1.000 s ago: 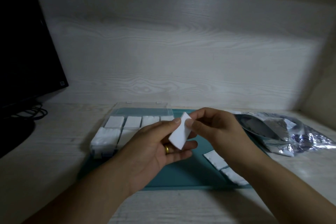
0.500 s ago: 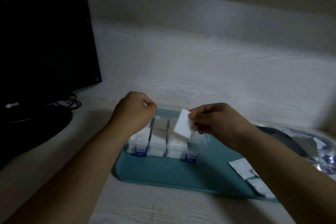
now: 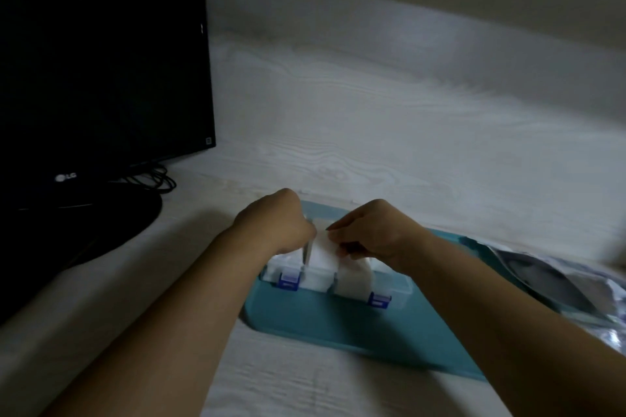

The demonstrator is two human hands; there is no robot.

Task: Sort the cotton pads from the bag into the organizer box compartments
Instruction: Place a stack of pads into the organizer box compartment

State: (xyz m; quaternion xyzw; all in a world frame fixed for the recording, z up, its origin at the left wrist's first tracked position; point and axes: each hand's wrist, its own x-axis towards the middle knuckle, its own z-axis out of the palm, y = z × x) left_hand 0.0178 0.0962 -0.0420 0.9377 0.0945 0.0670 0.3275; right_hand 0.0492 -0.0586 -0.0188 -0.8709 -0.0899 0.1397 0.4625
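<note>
A dim pale wood-grain desk point(image 3: 338, 382) and back panel point(image 3: 406, 112), with a black monitor point(image 3: 101, 61) at left.

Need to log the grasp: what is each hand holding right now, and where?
Right hand pinches the upper edge of a white square cotton pad over the clear organizer box. Left hand is curled beside it; its hold cannot be told.

I see a black LG monitor point(image 3: 101, 61) at far left, screen dark, standing on a round black base point(image 3: 101, 227). Black cables point(image 3: 152, 179) loop on the desk just behind the base. The desk point(image 3: 305, 382) is pale wood grain, and the back wall panel point(image 3: 406, 129) matches it. A teal tray point(image 3: 338, 325) lies flat on the desk, centre right.
</note>
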